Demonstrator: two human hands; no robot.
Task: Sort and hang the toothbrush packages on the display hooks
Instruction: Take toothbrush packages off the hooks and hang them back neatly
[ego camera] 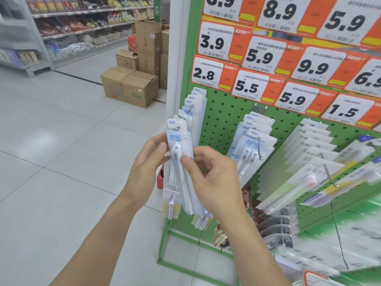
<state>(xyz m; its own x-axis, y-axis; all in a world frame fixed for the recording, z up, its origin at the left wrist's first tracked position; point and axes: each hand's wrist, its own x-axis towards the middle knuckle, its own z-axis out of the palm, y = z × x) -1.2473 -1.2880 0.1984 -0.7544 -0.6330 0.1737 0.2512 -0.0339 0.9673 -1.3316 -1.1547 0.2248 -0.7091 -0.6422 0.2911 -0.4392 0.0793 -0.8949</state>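
A light-blue toothbrush package (pixel 176 139) marked NEW hangs at the front of the leftmost hook (pixel 190 109) on the green pegboard (pixel 222 124). My left hand (pixel 150 162) pinches its left edge between thumb and fingers. My right hand (pixel 208 172) pinches its right edge at the brush head. Several identical packages (pixel 195 100) hang behind it on the same hook. A second hook (pixel 260 148) to the right carries several two-brush packages (pixel 252 141). Further right hang white and green toothbrush packages (pixel 305 172).
Orange and white price tags (pixel 255 56) cover the upper pegboard. Small packages (pixel 172 201) hang low on the rack's left. Cardboard boxes (pixel 129 85) stand stacked on the tiled floor behind the rack. Store shelves (pixel 78 23) line the aisle at the far left.
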